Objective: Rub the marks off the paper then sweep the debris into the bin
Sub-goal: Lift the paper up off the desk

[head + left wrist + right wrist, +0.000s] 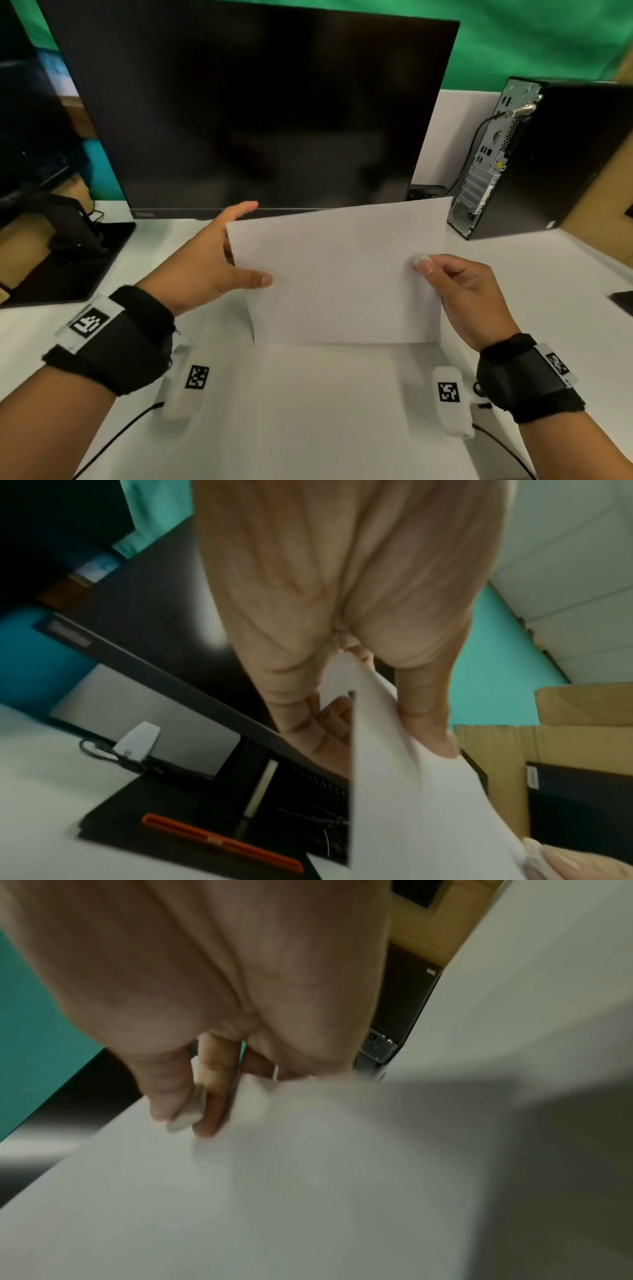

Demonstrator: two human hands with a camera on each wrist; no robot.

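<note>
A white sheet of paper (339,274) stands tilted up off the white table (308,411), its lower edge near the tabletop. My left hand (236,250) pinches its left edge, thumb on the front and fingers behind; the left wrist view shows the paper (411,791) between them. My right hand (435,265) is at the sheet's right edge and pinches a small white eraser (419,258) between thumb and forefinger. In the right wrist view the eraser (192,1110) sits against the paper (308,1177). A tiny dark speck shows near the sheet's middle. No bin is in view.
A large dark monitor (253,113) stands just behind the paper. A black PC tower (534,154) with cables is at the back right, brown cardboard (616,205) beyond it. A second monitor's black base (68,263) lies at the left; an orange bar (219,840) rests on a black stand base.
</note>
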